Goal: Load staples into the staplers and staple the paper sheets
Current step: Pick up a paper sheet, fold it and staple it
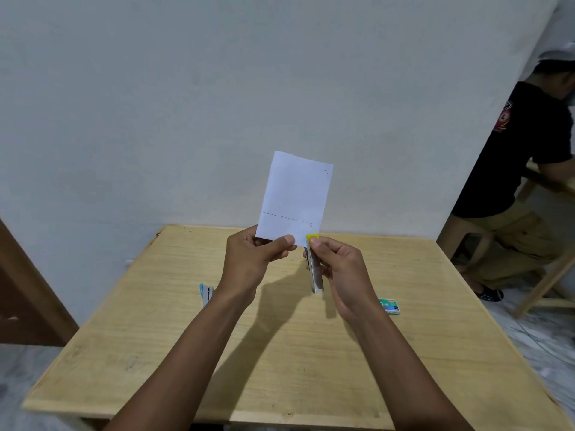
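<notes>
A white paper sheet stands upright in the air above the table, pinched at its bottom edge by my left hand. A small mark sits near its top right corner. My right hand grips a metal stapler with a yellow tip, whose jaw meets the sheet's lower right corner. A second, blue stapler lies on the wooden table left of my left forearm. A green staple box lies on the table to the right of my right wrist.
The table stands against a pale wall. At the far right a person in a black shirt sits on a wooden stool at another table. A brown door edge shows at the left.
</notes>
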